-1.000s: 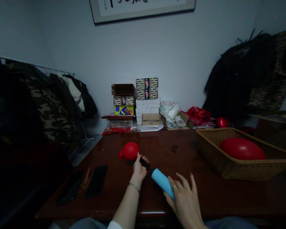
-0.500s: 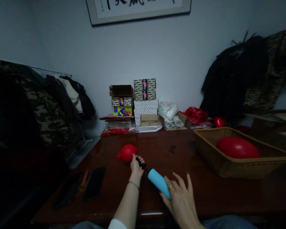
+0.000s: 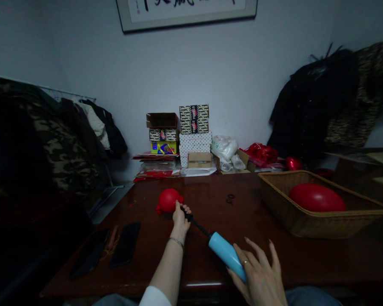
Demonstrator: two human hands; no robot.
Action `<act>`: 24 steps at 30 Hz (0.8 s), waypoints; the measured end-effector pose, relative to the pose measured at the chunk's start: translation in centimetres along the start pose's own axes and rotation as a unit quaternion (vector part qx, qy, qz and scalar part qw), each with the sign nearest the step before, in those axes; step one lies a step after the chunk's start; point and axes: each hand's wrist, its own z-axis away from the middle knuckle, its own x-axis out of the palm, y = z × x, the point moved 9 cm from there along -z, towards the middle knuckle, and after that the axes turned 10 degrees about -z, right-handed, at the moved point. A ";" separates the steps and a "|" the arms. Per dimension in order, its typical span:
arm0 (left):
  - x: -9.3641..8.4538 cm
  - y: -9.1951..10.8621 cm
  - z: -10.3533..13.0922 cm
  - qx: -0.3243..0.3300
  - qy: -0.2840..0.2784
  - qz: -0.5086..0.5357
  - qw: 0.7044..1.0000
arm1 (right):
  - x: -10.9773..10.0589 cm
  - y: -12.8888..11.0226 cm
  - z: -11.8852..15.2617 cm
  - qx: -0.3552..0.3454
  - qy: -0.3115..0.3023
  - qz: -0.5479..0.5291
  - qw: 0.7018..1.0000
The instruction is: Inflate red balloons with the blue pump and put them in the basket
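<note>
A partly inflated red balloon (image 3: pixel 169 200) sits at the black end of a balloon pump with a light-blue barrel (image 3: pixel 227 256). My left hand (image 3: pixel 180 215) is closed around that black end, its thumb against the balloon; the balloon's neck is hidden by the fingers. Between my hands, a stretch of black rod shows out of the barrel. My right hand (image 3: pixel 258 270) grips the barrel's near end between thumb and palm, with several fingers stretched out.
On the right of the brown table (image 3: pixel 207 195) stands a wicker basket (image 3: pixel 306 221) holding a larger red balloon (image 3: pixel 317 197). A black phone (image 3: pixel 125 244) and another dark flat object (image 3: pixel 88 253) lie at left. Small dark rings (image 3: pixel 230 199) lie mid-table. Boxes (image 3: pixel 195 148) stack behind.
My right hand has drawn the blue barrel back toward me and to the right, exposing more of the black rod. My left hand and the balloon have shifted slightly up and left.
</note>
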 end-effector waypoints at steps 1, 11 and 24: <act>0.1 -0.2 0.1 -0.001 -0.005 -0.001 1.000 | 0.1 -0.1 -0.2 0.005 0.002 -0.004 1.000; 0.8 -2.9 1.8 0.006 -0.017 -0.036 0.999 | 1.9 -0.6 -3.7 0.091 -0.008 -0.033 0.995; -1.9 -1.6 -0.6 0.024 0.030 -0.042 0.998 | 2.5 -1.4 -2.7 0.051 -0.011 -0.034 0.998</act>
